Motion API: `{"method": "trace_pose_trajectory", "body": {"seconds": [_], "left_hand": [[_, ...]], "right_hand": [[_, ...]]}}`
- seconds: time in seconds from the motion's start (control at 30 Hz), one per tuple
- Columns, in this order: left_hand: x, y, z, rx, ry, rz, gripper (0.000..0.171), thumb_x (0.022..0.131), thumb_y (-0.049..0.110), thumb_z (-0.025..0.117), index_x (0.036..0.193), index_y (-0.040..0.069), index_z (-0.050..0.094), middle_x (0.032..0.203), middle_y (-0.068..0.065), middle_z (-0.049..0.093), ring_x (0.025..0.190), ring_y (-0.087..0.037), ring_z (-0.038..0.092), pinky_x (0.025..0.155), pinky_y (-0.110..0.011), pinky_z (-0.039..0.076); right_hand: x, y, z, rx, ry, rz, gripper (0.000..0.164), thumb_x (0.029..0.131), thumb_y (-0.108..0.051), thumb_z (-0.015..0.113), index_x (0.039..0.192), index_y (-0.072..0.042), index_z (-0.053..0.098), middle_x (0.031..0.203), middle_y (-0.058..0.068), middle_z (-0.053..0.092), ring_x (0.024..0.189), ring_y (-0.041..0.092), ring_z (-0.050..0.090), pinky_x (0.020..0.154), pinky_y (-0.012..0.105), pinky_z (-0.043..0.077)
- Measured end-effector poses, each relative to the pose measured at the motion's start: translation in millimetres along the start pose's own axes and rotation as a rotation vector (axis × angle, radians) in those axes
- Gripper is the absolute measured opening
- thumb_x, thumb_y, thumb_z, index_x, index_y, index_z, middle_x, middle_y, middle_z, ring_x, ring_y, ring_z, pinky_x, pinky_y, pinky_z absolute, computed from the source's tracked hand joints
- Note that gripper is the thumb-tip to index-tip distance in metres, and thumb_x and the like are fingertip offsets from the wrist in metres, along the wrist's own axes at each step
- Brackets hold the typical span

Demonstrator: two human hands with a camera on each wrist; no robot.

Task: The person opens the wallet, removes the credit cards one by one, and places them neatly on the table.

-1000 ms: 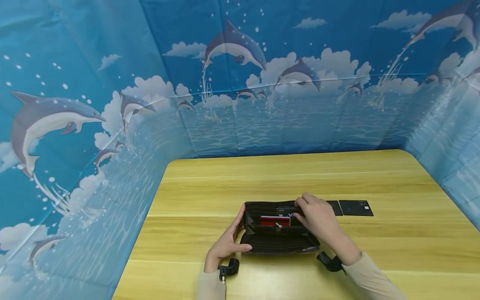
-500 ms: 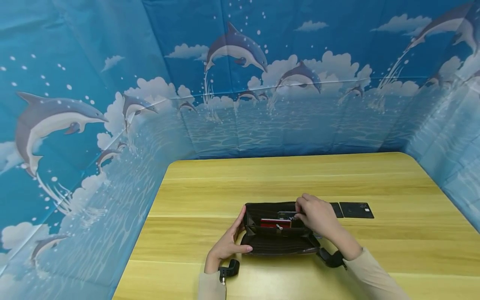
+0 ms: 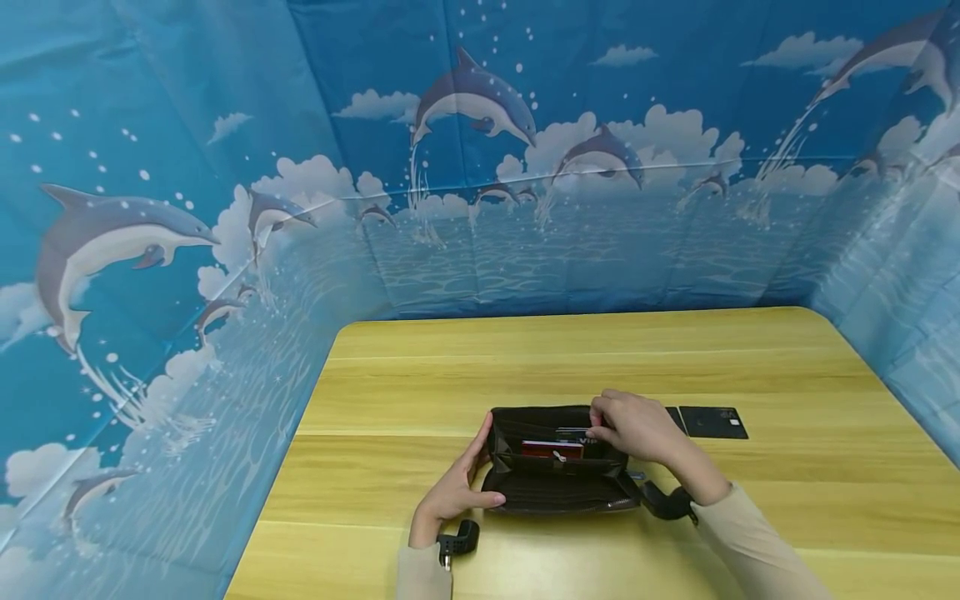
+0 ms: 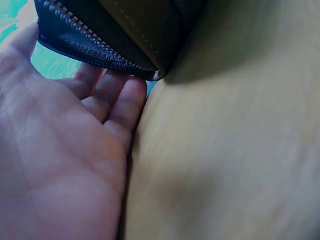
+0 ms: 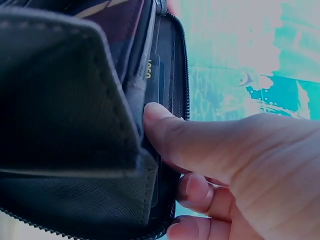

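Note:
A dark zip-around wallet (image 3: 555, 492) stands opened on the table, its compartments facing up. My left hand (image 3: 456, 487) holds its left end, thumb at the front corner and fingers along the side; in the left wrist view those fingers touch the zipper edge. My right hand (image 3: 637, 429) pinches the back panel near the right end. The right wrist view shows its thumb on a dark card (image 5: 154, 90) with yellow characters inside the wallet, the other fingers outside. A red card (image 3: 551, 451) shows in the middle compartment, in front of a dark card with pale lettering (image 3: 573, 437).
Two black cards lie on the wooden table (image 3: 420, 367) right of the wallet; the right-hand black card (image 3: 712, 422) shows fully, the other partly behind my hand. A small bluish item (image 3: 636, 476) shows beside the wallet's right end. A dolphin-print sheet (image 3: 450, 250) surrounds the table.
The dark lettered card has sunk lower into the wallet. My right hand stays at the back panel, its wrist shifting slightly. The left hand keeps its hold.

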State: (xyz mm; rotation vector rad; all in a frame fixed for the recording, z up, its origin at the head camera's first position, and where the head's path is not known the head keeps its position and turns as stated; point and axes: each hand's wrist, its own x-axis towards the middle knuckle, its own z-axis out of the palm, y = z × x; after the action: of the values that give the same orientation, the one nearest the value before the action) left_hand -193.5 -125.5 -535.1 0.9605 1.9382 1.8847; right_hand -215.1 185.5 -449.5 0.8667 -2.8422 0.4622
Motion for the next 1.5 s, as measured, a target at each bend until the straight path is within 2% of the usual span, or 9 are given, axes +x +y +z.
{"method": "trace_pose_trajectory", "body": {"seconds": [0.3, 0.4, 0.63, 0.77, 0.9, 1.07, 1.23, 1.5], "left_hand": [[-0.6, -0.7, 0.8, 0.001, 0.000, -0.010, 0.105, 0.083, 0.018, 0.076, 0.153, 0.011, -0.002, 0.157, -0.008, -0.001, 0.138, -0.036, 0.016, 0.107, -0.059, 0.015], [-0.7, -0.1, 1.2, 0.002, 0.001, -0.012, 0.104, 0.083, 0.018, 0.076, 0.153, 0.011, -0.001, 0.157, -0.008, -0.001, 0.138, -0.036, 0.016, 0.108, -0.057, 0.015], [-1.8, 0.0, 1.0, 0.004, -0.002, -0.017, 0.103, 0.083, 0.014, 0.075, 0.153, 0.010, -0.002, 0.157, -0.009, -0.004, 0.140, -0.033, 0.013, 0.110, -0.046, 0.018], [-1.7, -0.4, 0.8, 0.009, 0.000, -0.021, 0.103, 0.083, 0.015, 0.075, 0.153, 0.010, -0.001, 0.158, -0.008, -0.004, 0.141, -0.029, 0.012, 0.110, -0.047, 0.018], [-1.5, -1.1, 1.1, 0.005, -0.005, -0.023, 0.104, 0.084, 0.017, 0.075, 0.153, 0.011, -0.002, 0.158, -0.008, -0.005, 0.141, -0.028, 0.010, 0.110, -0.050, 0.017], [-1.5, -1.4, 0.4, 0.005, -0.004, -0.013, 0.103, 0.084, 0.016, 0.075, 0.153, 0.011, -0.002, 0.157, -0.008, -0.006, 0.141, -0.030, 0.008, 0.110, -0.051, 0.017], [-0.2, -2.3, -0.8, 0.014, -0.006, 0.001, 0.103, 0.084, 0.017, 0.075, 0.153, 0.010, -0.002, 0.157, -0.009, -0.006, 0.140, -0.034, 0.009, 0.111, -0.046, 0.018], [0.4, -2.9, -1.0, 0.004, 0.002, -0.009, 0.104, 0.083, 0.019, 0.075, 0.153, 0.011, -0.001, 0.158, -0.007, -0.003, 0.139, -0.037, 0.013, 0.110, -0.048, 0.017]], "right_hand": [[1.1, 3.7, 0.6, 0.027, -0.033, -0.020, 0.028, 0.083, -0.022, 0.075, 0.071, -0.022, 0.049, 0.068, -0.012, 0.038, 0.052, 0.004, 0.033, 0.045, 0.024, 0.027], [1.0, 3.3, 1.5, 0.030, -0.029, -0.026, 0.028, 0.083, -0.021, 0.075, 0.071, -0.021, 0.049, 0.068, -0.012, 0.038, 0.052, 0.004, 0.034, 0.045, 0.023, 0.028], [1.3, 3.1, 0.2, 0.002, -0.055, -0.058, 0.025, 0.083, -0.025, 0.074, 0.073, -0.022, 0.051, 0.070, -0.012, 0.041, 0.053, 0.004, 0.034, 0.045, 0.024, 0.029], [1.5, 4.9, -0.3, -0.003, -0.073, -0.090, 0.018, 0.084, -0.027, 0.073, 0.076, -0.024, 0.057, 0.074, -0.012, 0.045, 0.054, 0.003, 0.035, 0.046, 0.023, 0.030], [1.0, 7.2, 0.5, 0.021, -0.075, -0.103, 0.010, 0.086, -0.023, 0.071, 0.079, -0.023, 0.065, 0.075, -0.013, 0.046, 0.056, 0.002, 0.038, 0.047, 0.022, 0.033], [0.7, 10.3, 3.5, 0.068, -0.064, -0.081, 0.005, 0.086, -0.018, 0.071, 0.082, -0.019, 0.069, 0.075, -0.013, 0.045, 0.058, 0.002, 0.041, 0.049, 0.023, 0.037], [0.7, 12.9, 7.4, 0.108, -0.037, -0.030, 0.006, 0.085, -0.019, 0.072, 0.081, -0.020, 0.068, 0.074, -0.013, 0.045, 0.058, 0.002, 0.041, 0.049, 0.024, 0.036], [-0.9, 14.1, 11.3, 0.158, 0.010, 0.024, 0.015, 0.083, -0.019, 0.074, 0.075, -0.023, 0.063, 0.068, -0.011, 0.038, 0.054, 0.004, 0.033, 0.049, 0.024, 0.028]]}}
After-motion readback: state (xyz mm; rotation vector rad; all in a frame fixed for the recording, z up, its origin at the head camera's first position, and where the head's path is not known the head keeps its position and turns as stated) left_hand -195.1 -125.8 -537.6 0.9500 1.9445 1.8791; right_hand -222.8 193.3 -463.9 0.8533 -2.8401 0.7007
